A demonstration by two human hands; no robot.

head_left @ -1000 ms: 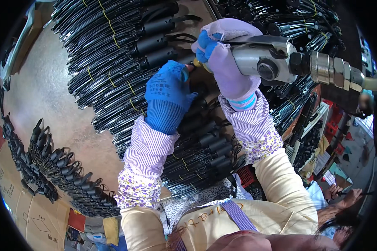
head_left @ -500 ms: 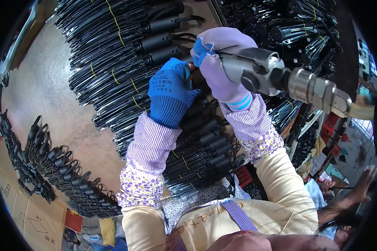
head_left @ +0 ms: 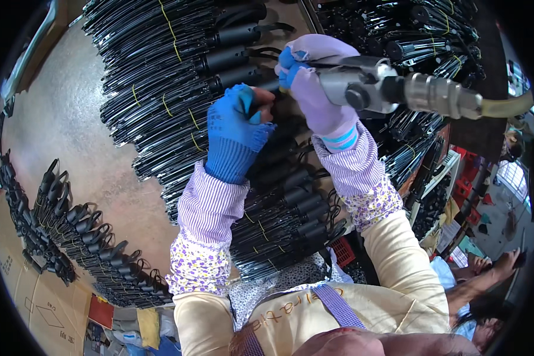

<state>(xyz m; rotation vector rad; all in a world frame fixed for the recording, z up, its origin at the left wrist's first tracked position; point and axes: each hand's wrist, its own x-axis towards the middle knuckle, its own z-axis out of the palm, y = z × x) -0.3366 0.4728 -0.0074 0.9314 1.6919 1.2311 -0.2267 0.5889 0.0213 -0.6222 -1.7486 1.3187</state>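
My right grip (head_left: 314,102) is closed around the metal tool (head_left: 349,89) at upper centre, its long axis lying left to right. My curled left grip (head_left: 234,124) is nearer the black handles (head_left: 226,58); what it holds, I cannot tell.

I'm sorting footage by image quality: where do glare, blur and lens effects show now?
Head view: pale glare on the table, glints along the black bundles; head view: the hose fitting on the metal tool looks slightly blurred; head view: fisheye darkness fills the corners.
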